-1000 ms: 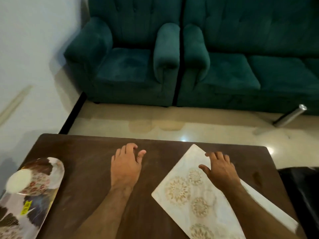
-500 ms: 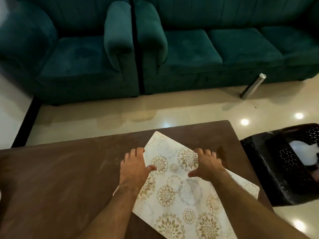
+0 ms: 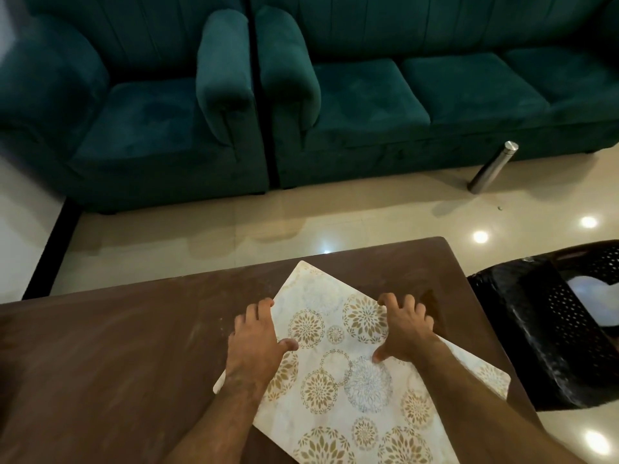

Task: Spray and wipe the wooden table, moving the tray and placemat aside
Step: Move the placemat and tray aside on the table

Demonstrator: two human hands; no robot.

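the thin rectangular placemat (image 3: 338, 390), pale marbled with gold and grey flower medallions, lies flat and turned at an angle on the right part of the dark brown wooden bench (image 3: 100, 370), its near edge running out of view. the left hand (image 3: 256, 339) sits on the mat's left edge, thumb on the pattern and fingers (image 3: 264, 306) spread, reaching over the edge toward the wood. the right hand (image 3: 407, 333) sits on the right edge, fingers arched and apart, tips at the border, thumb down on the mat. this two-sided hold looks meant to slide or lift the sheet clear so the wood beneath can be sprayed; whether either hand has curled under the edge i cannot tell. the tray is not in view. pale dusty streaks show on the bare wood. just right of the bench stands a black perforated plastic basket (image 3: 552, 336) with something white inside. beyond, on the glossy cream floor (image 3: 234, 229), stand a teal velvet armchair (image 3: 134, 112) and sofa (image 3: 435, 95), with a steel cylinder (image 3: 492, 169) nearby. no writing or brand is readable.
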